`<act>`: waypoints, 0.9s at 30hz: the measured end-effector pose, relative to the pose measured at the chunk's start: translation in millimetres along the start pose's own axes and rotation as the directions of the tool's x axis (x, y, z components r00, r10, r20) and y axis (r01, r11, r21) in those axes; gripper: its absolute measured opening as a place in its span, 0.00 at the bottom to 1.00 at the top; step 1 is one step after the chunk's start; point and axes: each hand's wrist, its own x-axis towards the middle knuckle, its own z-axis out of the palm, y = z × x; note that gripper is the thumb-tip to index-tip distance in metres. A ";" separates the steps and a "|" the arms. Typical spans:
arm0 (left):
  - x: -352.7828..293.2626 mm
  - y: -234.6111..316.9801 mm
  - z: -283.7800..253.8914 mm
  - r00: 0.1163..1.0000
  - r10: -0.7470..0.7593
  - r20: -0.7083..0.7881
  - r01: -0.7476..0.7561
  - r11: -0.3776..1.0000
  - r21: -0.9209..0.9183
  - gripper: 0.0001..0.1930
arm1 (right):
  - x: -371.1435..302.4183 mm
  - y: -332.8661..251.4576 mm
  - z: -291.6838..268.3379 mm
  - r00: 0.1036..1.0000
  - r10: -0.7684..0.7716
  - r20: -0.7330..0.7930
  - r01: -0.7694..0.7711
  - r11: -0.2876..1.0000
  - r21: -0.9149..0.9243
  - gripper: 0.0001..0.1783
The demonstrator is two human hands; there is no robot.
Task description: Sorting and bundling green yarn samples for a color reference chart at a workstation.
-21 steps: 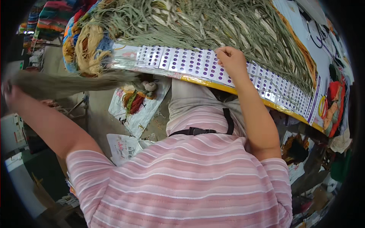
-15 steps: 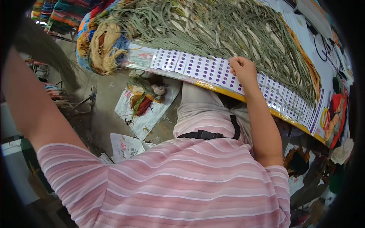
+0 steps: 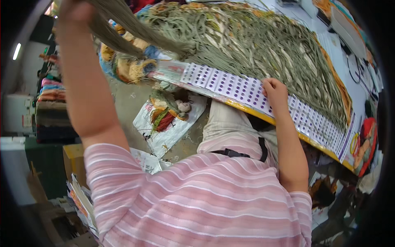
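High at the upper left, my left hand [image 3: 76, 12] is closed on a long hank of grey-green yarn [image 3: 142, 31]. The hand is blurred, and the hank trails down to the yarn on the table. My right hand [image 3: 275, 91] rests with curled fingers at the near edge of the spread grey-green and cream yarn [image 3: 247, 49]. Whatever its fingertips pinch is hidden. Beneath that hand runs a white strip with rows of purple dots [image 3: 236, 85], along the table's yellow front edge [image 3: 247, 109].
Beige and blue yarn bundles [image 3: 133, 68] hang at the table's left end. On the floor, a white sheet [image 3: 164, 140] carries yarn scraps [image 3: 164, 121]. Yellow-handled scissors [image 3: 354, 143] and red and orange yarn [image 3: 367, 136] lie at the right end.
My left hand has come into view from beyond the left edge, swinging the yarn hank up and across the table's left end. My right hand stays at the same spot on the strip.
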 end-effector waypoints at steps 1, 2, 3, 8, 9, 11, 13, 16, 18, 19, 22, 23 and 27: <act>-36.1 9.1 33.7 0.999 0.011 -0.041 -0.009 0.999 0.049 0.09 | 1.4 -14.1 17.8 0.996 -0.055 0.069 0.055 0.998 0.013 0.12; -62.7 -69.0 91.2 0.993 0.106 -0.047 -0.091 0.962 0.257 0.09 | 2.7 -24.3 26.9 0.984 -0.106 0.141 0.120 0.988 -0.096 0.12; -66.5 -121.3 101.9 0.984 -0.027 -0.178 0.082 0.947 0.311 0.10 | -0.1 -30.0 31.8 0.984 -0.123 0.128 0.140 0.981 -0.132 0.12; -74.1 -305.9 156.3 0.757 -0.503 -0.417 0.589 0.802 0.101 0.16 | 0.0 -28.5 45.8 0.970 -0.224 0.099 0.240 0.947 -0.212 0.10; -76.2 -326.4 155.8 0.739 -0.528 -0.418 0.618 0.779 0.107 0.15 | -0.5 -27.7 45.6 0.967 -0.239 0.091 0.253 0.943 -0.218 0.10; -79.0 -348.9 155.3 0.723 -0.534 -0.438 0.632 0.767 0.108 0.14 | -1.5 -27.6 43.6 0.974 -0.217 0.068 0.227 0.946 -0.230 0.10; -81.0 -357.6 156.7 0.730 -0.475 -0.491 0.646 0.713 0.272 0.15 | -1.5 -28.3 42.8 0.982 -0.181 0.056 0.189 0.946 -0.261 0.10; -79.7 -357.8 159.0 0.735 -0.463 -0.496 0.639 0.719 0.275 0.15 | 0.2 -24.2 45.3 0.987 -0.161 0.019 0.160 0.945 -0.286 0.09; -78.4 -360.3 156.7 0.736 -0.440 -0.515 0.603 0.772 0.203 0.15 | -0.6 -25.0 46.9 0.989 -0.148 0.016 0.145 0.943 -0.300 0.09; -74.4 -360.7 155.4 0.732 -0.441 -0.519 0.606 0.769 0.202 0.15 | -1.3 -25.7 47.2 0.989 -0.147 0.014 0.144 0.944 -0.298 0.09; -57.0 -360.7 161.3 0.608 -0.548 -0.575 0.780 0.548 0.303 0.11 | -2.4 -30.2 44.2 0.995 -0.090 0.045 0.099 0.956 -0.275 0.08; -53.6 -360.5 161.3 0.607 -0.549 -0.574 0.781 0.545 0.305 0.11 | -0.7 -30.9 42.4 0.997 -0.040 0.068 0.056 0.965 -0.254 0.08; -53.4 -366.9 153.7 0.639 -0.570 -0.516 0.744 0.628 0.229 0.12 | -0.6 -31.3 42.9 0.995 -0.032 0.098 0.053 0.975 -0.218 0.08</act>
